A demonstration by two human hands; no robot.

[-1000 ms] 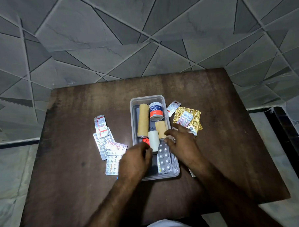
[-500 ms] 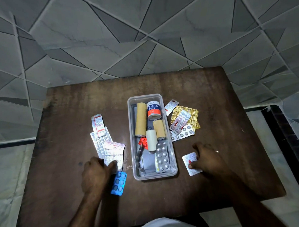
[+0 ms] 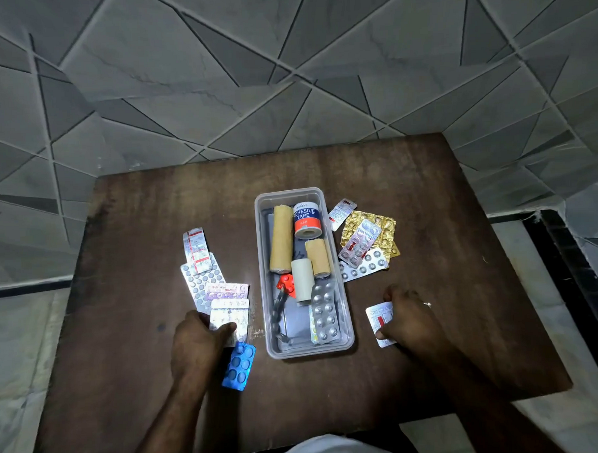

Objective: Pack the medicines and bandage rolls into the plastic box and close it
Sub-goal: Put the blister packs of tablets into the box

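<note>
The clear plastic box (image 3: pixel 347 330) stands open mid-table. Inside lie tan bandage rolls (image 3: pixel 281 239), a white roll (image 3: pixel 303 282), an adhesive tape roll (image 3: pixel 307 221), a red strip (image 3: pixel 285 283) and a silver blister strip (image 3: pixel 324 314). Left of the box, my left hand (image 3: pixel 196 343) pinches a white tablet strip (image 3: pixel 230 315), with a blue blister strip (image 3: pixel 239 366) just below it. Right of the box, my right hand (image 3: pixel 413 319) grips a white-and-red tablet strip (image 3: pixel 380 320) on the table. No lid is visible.
More silver strips (image 3: pixel 198 265) lie left of the box. A gold blister pack (image 3: pixel 383 226) and several silver strips (image 3: pixel 360 244) are heaped at its right. The dark wooden table (image 3: pixel 463 253) stands against a tiled wall; floor drops off on both sides.
Both hands left the box a second ago and moved outward. The left hand settled on the white strip at the left, the right on the white-and-red strip at the right.
</note>
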